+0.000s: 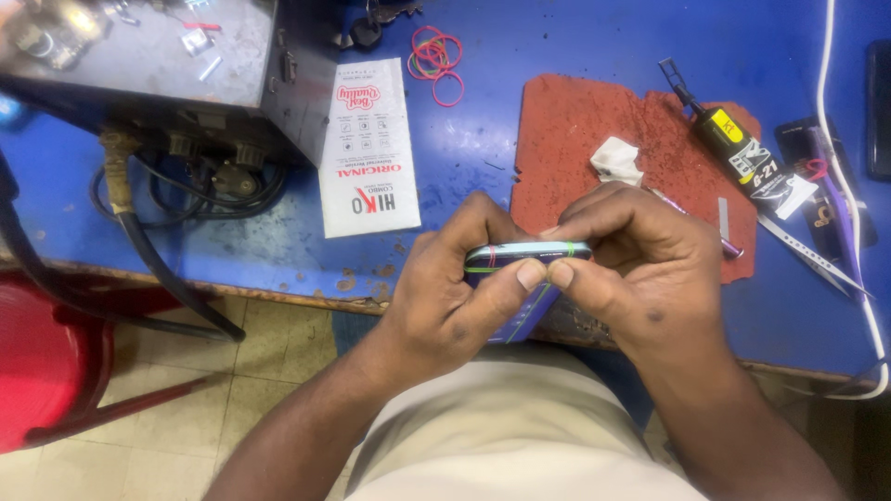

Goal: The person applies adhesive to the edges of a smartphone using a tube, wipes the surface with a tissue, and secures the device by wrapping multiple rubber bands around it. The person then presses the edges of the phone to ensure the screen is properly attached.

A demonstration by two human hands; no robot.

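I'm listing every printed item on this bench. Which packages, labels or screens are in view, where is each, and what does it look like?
White packet: flat, tall rectangle with red print, on the blue table beside the dark machine.
Glue tube: black with yellow and white label, lying at the red mat's right edge.
Phone: blue, bound with coloured rubber bands, held edge-on between left hand and right hand; screen not visible.

Head camera, looking steeply down, close over blue table
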